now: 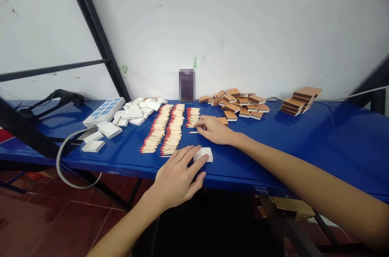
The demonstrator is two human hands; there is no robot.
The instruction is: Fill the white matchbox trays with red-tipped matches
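My left hand (pixel 179 174) rests over the table's front edge, fingers apart, with its fingertips against a small white matchbox tray (pixel 203 152). What lies inside that tray I cannot make out. Thumb and index finger of my right hand (pixel 212 129) are pinched at the near end of a short row of red-tipped matches (pixel 192 116); how many matches are between them is hidden. A single match (pixel 192 132) lies just below those fingertips. Two longer rows of matches, a left row (pixel 156 129) and a middle row (pixel 174 129), run beside it.
White matchbox trays (pixel 133 111) are heaped at left, beside a white-and-blue box (pixel 103 112). Brown matchbox sleeves (pixel 240 103) form a pile at back right, with stacked sleeves (pixel 300 101) further right. A grey cable (pixel 59 160) loops over the front edge. A black shelf post (pixel 91 18) stands left.
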